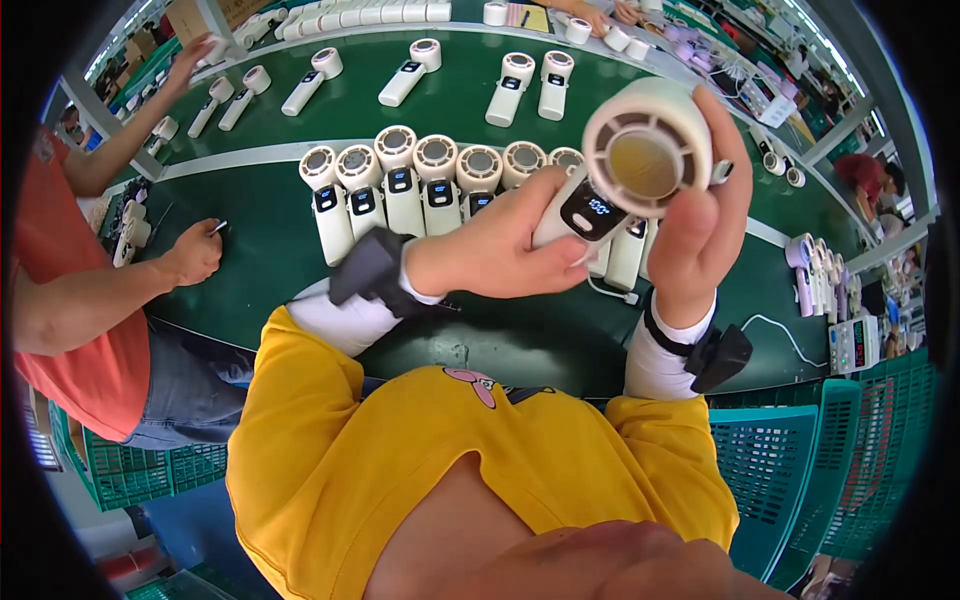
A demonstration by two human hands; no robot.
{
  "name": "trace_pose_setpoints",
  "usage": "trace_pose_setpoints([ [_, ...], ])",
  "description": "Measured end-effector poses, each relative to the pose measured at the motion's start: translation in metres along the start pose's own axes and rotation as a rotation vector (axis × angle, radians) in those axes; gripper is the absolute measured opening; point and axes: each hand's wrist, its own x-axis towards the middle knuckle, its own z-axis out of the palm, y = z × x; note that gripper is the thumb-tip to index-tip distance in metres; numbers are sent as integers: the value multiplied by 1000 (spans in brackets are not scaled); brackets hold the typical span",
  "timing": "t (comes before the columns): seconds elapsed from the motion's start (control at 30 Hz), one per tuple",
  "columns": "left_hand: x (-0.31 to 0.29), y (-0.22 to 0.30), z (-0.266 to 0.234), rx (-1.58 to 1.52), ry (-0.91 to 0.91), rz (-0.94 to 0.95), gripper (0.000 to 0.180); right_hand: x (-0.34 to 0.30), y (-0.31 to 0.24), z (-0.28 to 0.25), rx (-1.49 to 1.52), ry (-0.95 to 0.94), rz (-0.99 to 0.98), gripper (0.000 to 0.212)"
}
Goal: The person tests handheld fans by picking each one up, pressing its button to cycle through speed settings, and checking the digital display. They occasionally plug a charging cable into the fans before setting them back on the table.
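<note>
Both my hands hold one white handheld fan [640, 150] raised above the green table [270, 250]. My left hand [495, 250] grips its handle, the thumb beside the small lit black display. My right hand [700, 215] wraps the round head from the right side. The fan's circular grille faces me and its inside looks blurred. Just beyond my hands stands a row of several similar white fans [420, 185] lying side by side, heads away from me. A thin white cable [610, 292] runs under the held fan.
More white fans [410, 70] lie spread on the far part of the table. A person in a red shirt [70, 290] works at my left, hand on the table. Green plastic crates [800, 470] stand at my right. Pale purple fans [815, 270] and a small meter [852, 343] sit at right.
</note>
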Motion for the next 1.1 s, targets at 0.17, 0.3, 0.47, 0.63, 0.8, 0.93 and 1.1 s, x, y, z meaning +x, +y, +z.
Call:
trace_pose_setpoints([
  [0.17,1,60,-22,-913,-107,-315,52,4,2,-2,-8,-119,30,41],
  [0.3,-6,97,-36,-923,457,-143,44,-2,-15,-2,-214,-361,137,31],
  [0.47,-26,109,-5,-49,568,989,42,-4,-26,-2,-132,-589,73,20],
  [0.63,-36,129,-16,-310,605,599,41,-13,-41,-10,-103,-730,85,17],
  [0.8,-44,140,-17,-361,558,664,44,-8,-53,-9,-4,-736,359,19],
  [0.93,-38,128,-2,-150,529,741,45,-13,-45,-5,-87,-624,290,17],
  [1.1,-25,123,-15,-275,696,95,42,0,-43,-5,-40,-451,31,21],
])
